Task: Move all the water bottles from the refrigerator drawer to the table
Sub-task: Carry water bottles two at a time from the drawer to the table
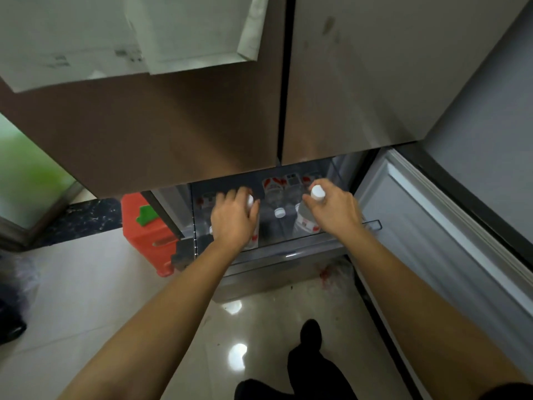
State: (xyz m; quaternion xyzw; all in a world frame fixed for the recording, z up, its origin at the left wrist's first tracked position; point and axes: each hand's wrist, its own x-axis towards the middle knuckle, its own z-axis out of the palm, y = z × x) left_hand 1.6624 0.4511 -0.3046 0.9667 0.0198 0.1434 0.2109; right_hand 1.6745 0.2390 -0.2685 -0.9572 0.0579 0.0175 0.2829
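Observation:
The clear refrigerator drawer (372, 225) is pulled out below the closed upper doors and holds several clear water bottles with white caps and red-and-white labels. My left hand (232, 217) is wrapped around the top of a bottle (250, 201) on the drawer's left side; only its cap edge and a bit of its label show. My right hand (334, 210) grips the neck of another bottle (308, 217) on the right, lifted and tilted, cap above my fingers. A further bottle (279, 212) stands between my hands, others behind it.
The lower fridge door (450, 226) stands open to the right. A red plastic stool (144, 226) sits on the floor left of the drawer. A dark bag (14, 301) lies at the far left. Glossy tile floor and my dark shoe (310, 332) are below.

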